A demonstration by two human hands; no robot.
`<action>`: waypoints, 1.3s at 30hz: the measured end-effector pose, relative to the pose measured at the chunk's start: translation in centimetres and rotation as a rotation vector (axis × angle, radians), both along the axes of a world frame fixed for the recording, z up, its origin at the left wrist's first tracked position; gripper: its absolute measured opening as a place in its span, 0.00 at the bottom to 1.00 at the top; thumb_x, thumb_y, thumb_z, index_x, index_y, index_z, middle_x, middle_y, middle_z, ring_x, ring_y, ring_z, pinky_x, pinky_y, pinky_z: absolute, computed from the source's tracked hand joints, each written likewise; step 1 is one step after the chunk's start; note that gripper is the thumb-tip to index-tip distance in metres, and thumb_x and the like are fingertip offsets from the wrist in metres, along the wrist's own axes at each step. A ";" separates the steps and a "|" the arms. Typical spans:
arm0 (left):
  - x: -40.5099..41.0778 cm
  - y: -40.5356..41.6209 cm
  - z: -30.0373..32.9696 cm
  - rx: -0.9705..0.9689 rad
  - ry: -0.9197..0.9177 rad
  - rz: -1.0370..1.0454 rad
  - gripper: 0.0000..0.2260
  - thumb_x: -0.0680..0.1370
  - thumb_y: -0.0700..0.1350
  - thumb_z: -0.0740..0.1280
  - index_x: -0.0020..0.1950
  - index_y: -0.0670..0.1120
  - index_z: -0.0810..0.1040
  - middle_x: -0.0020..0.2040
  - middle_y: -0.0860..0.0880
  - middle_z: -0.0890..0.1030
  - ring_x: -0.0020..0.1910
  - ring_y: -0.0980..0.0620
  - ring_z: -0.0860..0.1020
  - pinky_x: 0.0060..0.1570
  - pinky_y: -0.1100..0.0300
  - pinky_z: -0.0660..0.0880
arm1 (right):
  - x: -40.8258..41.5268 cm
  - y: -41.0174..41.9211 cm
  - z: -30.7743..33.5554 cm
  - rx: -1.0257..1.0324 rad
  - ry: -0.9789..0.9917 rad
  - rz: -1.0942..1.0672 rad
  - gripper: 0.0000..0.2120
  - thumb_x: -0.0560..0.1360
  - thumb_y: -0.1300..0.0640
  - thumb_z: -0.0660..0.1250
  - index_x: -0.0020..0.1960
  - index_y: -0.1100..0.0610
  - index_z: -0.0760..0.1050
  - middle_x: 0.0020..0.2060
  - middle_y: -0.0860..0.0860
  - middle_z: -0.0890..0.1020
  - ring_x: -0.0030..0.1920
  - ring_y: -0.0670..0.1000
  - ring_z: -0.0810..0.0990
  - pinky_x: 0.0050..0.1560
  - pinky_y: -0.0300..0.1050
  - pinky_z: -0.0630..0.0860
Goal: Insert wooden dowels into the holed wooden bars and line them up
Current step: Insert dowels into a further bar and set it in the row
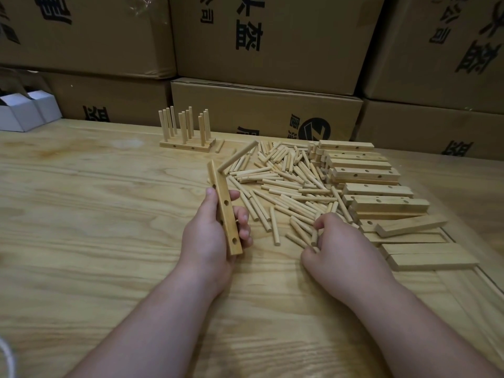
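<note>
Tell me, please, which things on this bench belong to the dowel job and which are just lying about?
Job:
left hand holding a holed bar with one dowel in
right hand picking from the loose dowels
empty bars
finished bars

Lying about:
cardboard boxes
white boxes

Pale matt wood — dowels, bars, grained table — before brown cardboard boxes.

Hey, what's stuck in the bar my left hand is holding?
One dowel sits in the far end hole of the bar in your left hand, angled right. Three holes nearer you show empty. Anything behind your fingers is hidden.
</note>
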State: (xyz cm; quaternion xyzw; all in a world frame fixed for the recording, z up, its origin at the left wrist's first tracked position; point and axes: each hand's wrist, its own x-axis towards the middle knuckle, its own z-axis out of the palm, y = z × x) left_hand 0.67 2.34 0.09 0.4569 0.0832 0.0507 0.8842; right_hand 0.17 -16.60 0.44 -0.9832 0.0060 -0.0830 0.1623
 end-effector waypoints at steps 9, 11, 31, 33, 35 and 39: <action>-0.2 -0.2 0.2 0.021 0.022 -0.011 0.19 0.85 0.59 0.56 0.51 0.47 0.78 0.32 0.47 0.76 0.26 0.50 0.72 0.29 0.57 0.70 | -0.5 -0.8 0.8 0.126 -0.279 0.104 0.10 0.77 0.48 0.66 0.59 0.43 0.74 0.43 0.38 0.76 0.42 0.40 0.74 0.39 0.40 0.73; -0.2 -0.3 0.2 0.030 0.029 -0.017 0.19 0.84 0.58 0.57 0.51 0.46 0.80 0.33 0.47 0.77 0.28 0.50 0.74 0.30 0.57 0.73 | -0.8 -0.7 1.0 0.197 -0.353 0.199 0.11 0.78 0.50 0.66 0.61 0.45 0.76 0.45 0.37 0.75 0.44 0.37 0.74 0.40 0.31 0.68; -0.7 -1.0 -0.1 0.302 -0.032 -0.103 0.20 0.85 0.57 0.57 0.49 0.48 0.84 0.35 0.46 0.81 0.32 0.50 0.77 0.34 0.56 0.73 | -1.5 -0.5 1.5 0.156 -0.265 0.483 0.09 0.78 0.45 0.61 0.58 0.40 0.74 0.46 0.36 0.73 0.40 0.41 0.74 0.41 0.49 0.76; -0.8 -1.0 0.0 0.302 -0.035 -0.111 0.20 0.85 0.57 0.57 0.51 0.47 0.83 0.35 0.46 0.81 0.32 0.50 0.77 0.34 0.56 0.73 | -1.5 -0.5 1.5 0.154 -0.249 0.483 0.11 0.78 0.43 0.58 0.59 0.39 0.73 0.47 0.37 0.74 0.41 0.41 0.75 0.42 0.49 0.77; -0.8 -1.0 0.1 0.317 -0.047 -0.119 0.19 0.85 0.56 0.58 0.52 0.46 0.82 0.35 0.46 0.81 0.32 0.49 0.76 0.32 0.58 0.73 | -1.5 -0.4 1.6 0.172 -0.255 0.475 0.12 0.78 0.42 0.55 0.59 0.39 0.72 0.48 0.36 0.75 0.43 0.40 0.76 0.43 0.49 0.77; -1.1 -1.2 0.1 0.415 -0.093 -0.145 0.18 0.85 0.56 0.58 0.51 0.47 0.83 0.35 0.47 0.81 0.31 0.51 0.77 0.30 0.61 0.74 | -1.5 -0.1 1.5 0.219 -0.288 0.477 0.10 0.77 0.40 0.58 0.57 0.38 0.71 0.49 0.32 0.74 0.46 0.40 0.76 0.43 0.45 0.76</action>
